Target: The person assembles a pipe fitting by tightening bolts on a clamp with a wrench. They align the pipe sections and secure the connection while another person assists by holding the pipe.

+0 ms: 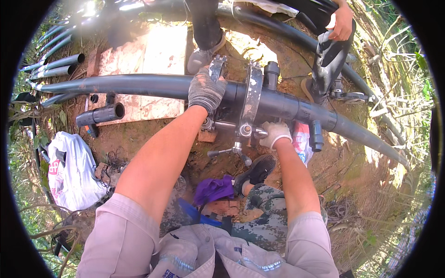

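Note:
A long black plastic pipe (139,86) runs from left to right before me. A metal pipe clamp (251,97) with two ring-like jaws sits around it, with rods and a T-shaped screw handle (227,152) on the near side. My left hand (207,91), in a grey striped glove, lies over the pipe with its fingers closed about the clamp's left jaw (217,67). My right hand (276,134), in a white glove, is closed on a metal handle at the clamp's near side. Right of the clamp, a black fitting (316,136) with a side outlet joins the pipe.
Two people's legs (204,28) stand beyond the pipe; one person's bare hand (340,23) rests near a knee. A board (153,55) lies under the pipe. Loose tee fitting (100,114), white sack (76,171), purple cloth (214,189) and stacked pipes (58,65) lie around.

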### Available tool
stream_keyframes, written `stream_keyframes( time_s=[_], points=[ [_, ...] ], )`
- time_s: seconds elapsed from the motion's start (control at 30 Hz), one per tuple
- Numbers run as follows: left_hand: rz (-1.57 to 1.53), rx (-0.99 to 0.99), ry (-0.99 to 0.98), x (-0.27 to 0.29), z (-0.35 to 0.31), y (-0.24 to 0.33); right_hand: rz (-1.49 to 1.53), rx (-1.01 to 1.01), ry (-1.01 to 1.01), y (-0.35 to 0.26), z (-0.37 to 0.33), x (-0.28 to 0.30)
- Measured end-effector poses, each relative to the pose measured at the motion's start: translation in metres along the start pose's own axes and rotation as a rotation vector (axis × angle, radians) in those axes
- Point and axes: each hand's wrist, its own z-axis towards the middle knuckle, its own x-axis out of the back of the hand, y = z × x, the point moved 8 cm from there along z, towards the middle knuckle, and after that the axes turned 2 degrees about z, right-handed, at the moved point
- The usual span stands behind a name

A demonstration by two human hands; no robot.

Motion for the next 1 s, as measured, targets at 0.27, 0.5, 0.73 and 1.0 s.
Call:
stream_keyframes(
  time_s=[0.27, 0.5, 0.73, 1.0],
  points=[
    [0.094, -0.021, 0.019, 0.002, 0.002, 0.005, 0.025, -0.021, 0.031, 0.002, -0.003, -0.001],
    [0.13, 0.046, 0.054, 0.002, 0.004, 0.011, 0.031, -0.034, 0.059, -0.001, -0.008, 0.005],
    [0.054, 0.016, 0.064, 0.002, 0.001, 0.012, 0.07, -0.065, 0.022, -0.002, -0.01, 0.005],
    [0.017, -0.027, 0.091, 0.002, 0.006, 0.012, 0.06, -0.08, 0.15, -0.008, -0.015, 0.014]
  ],
)
